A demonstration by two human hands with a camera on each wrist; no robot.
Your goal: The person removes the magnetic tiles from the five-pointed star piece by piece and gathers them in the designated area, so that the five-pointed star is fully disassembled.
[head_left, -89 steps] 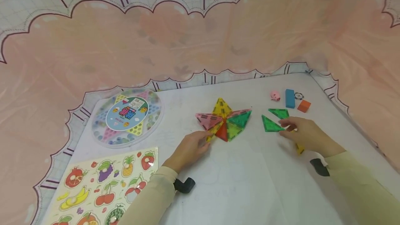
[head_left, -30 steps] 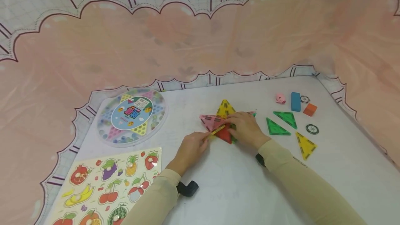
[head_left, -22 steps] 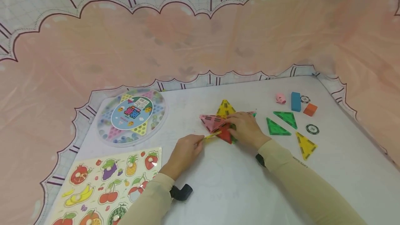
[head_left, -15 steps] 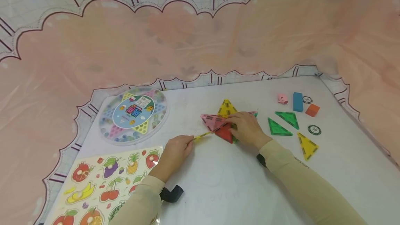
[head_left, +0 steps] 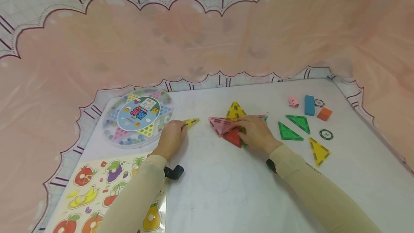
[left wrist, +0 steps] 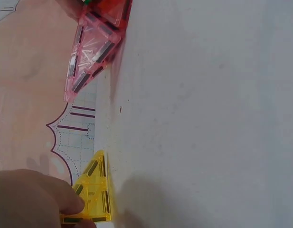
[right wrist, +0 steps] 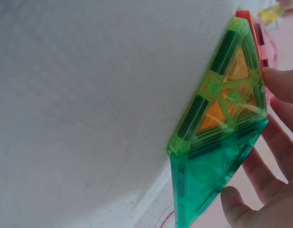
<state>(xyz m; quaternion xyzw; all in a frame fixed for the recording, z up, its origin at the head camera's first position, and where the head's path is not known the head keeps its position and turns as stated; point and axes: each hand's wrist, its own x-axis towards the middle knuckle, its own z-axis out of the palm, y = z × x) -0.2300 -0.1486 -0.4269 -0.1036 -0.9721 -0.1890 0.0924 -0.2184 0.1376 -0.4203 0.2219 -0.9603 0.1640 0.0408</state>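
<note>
My left hand [head_left: 171,136] pinches a yellow triangular magnetic tile [left wrist: 95,194] between thumb and fingers, to the left of a star-like build of magnetic tiles. That build has a yellow point [head_left: 235,110] at the back, a pink tile [head_left: 220,126] on the left and a red tile [head_left: 233,138] in front. In the right wrist view a light green tile [right wrist: 231,90] joins a teal tile [right wrist: 203,175]. My right hand [head_left: 257,134] holds the build from above, thumb and fingers spread over its tiles and hiding its middle and right side.
Two loose green triangles [head_left: 289,131], a yellow triangle [head_left: 319,152], a poker chip [head_left: 326,134], a blue block [head_left: 309,105], an orange block [head_left: 324,114] and a pink pig [head_left: 293,101] lie right. Left are a round game box [head_left: 111,141] and a fruit puzzle board [head_left: 72,190].
My right hand came from the loose tiles on the right onto the build and stayed. My left hand drew the yellow tile away from the build, leftward and then farther back.
</note>
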